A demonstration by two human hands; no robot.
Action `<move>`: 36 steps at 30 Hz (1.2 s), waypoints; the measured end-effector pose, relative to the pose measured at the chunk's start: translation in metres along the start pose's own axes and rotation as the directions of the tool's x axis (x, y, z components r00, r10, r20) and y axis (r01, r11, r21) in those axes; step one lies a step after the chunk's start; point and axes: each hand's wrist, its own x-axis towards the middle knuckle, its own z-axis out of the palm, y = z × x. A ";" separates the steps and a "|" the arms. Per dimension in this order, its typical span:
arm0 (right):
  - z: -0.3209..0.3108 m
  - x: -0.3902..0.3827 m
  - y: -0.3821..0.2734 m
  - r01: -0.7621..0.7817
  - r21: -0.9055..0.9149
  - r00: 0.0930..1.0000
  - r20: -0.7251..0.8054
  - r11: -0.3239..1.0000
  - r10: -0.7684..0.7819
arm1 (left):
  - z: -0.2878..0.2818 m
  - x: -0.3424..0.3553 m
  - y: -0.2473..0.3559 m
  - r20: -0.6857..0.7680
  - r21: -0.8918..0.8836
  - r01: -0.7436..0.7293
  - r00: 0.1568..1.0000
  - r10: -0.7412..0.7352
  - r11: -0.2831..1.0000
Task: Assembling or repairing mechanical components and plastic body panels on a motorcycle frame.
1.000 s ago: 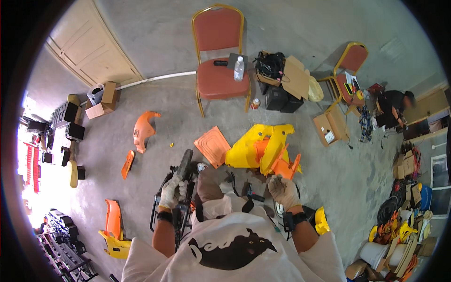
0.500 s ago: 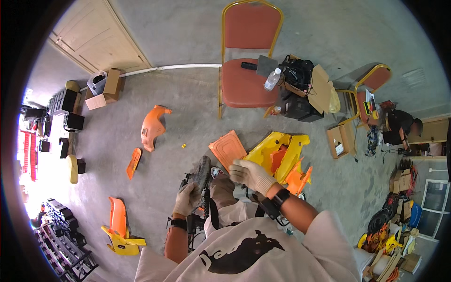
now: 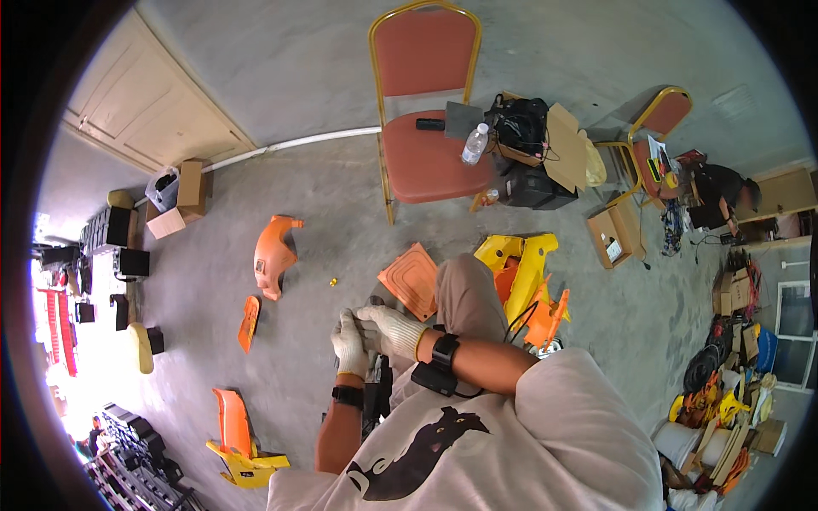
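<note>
Both my hands wear pale knitted gloves and meet in front of my lap. My left hand [image 3: 349,344] is closed, its fingertips close to those of my right hand [image 3: 389,331]. The right hand is closed too, its fingers reaching left to the left hand; whatever lies between them is too small or hidden to make out. Below and beside them is a black frame [image 3: 376,397] with dark parts, mostly covered by my hands and arms. An orange square panel [image 3: 411,281] lies on the floor just beyond my right hand.
Yellow body panels [image 3: 530,272] and an orange piece [image 3: 545,319] lie to the right. Orange panels [image 3: 274,255] and a yellow-orange part [image 3: 247,468] lie on the left floor. A red chair [image 3: 434,162] holds a bottle [image 3: 475,145]. Another person [image 3: 718,192] bends at far right.
My right hand has moved left and down to meet the left hand. My right knee has come up into view, and the view has shifted. The black tyre is now mostly hidden.
</note>
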 end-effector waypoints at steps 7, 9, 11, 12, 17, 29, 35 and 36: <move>-0.003 -0.011 -0.043 -0.007 -0.010 0.999 0.034 1.000 0.007 | 0.025 0.028 -0.003 0.144 0.203 -0.110 0.986 0.082 0.973; -0.009 -0.012 -0.066 -0.033 -0.055 0.996 0.083 0.998 0.038 | 0.033 0.033 0.006 0.199 0.181 -0.089 0.979 0.052 0.979; -0.022 -0.014 -0.099 -0.032 -0.109 0.991 0.127 0.994 0.046 | 0.043 0.040 0.020 0.239 0.251 -0.073 0.971 0.012 0.965; -0.030 -0.015 -0.115 -0.002 -0.101 0.996 0.086 0.995 0.011 | 0.050 0.045 0.029 0.279 0.295 -0.082 0.960 -0.004 0.952; -0.032 0.009 -0.194 0.041 0.010 0.984 0.172 0.999 -0.042 | 0.127 0.074 0.059 0.378 0.110 0.003 0.925 -0.045 0.994; -0.037 0.023 -0.319 -0.007 0.108 0.975 0.222 0.994 -0.017 | 0.259 0.096 0.114 0.329 0.624 -0.382 0.920 0.214 0.681; -0.109 0.048 -0.336 0.236 -0.657 0.967 0.229 0.716 -0.108 | 0.195 0.082 0.092 0.277 0.850 -0.354 0.931 0.239 0.390; -0.124 0.050 -0.346 0.299 -0.905 0.942 0.229 0.302 -0.248 | 0.177 0.082 0.086 0.213 0.884 -0.258 0.965 0.157 0.390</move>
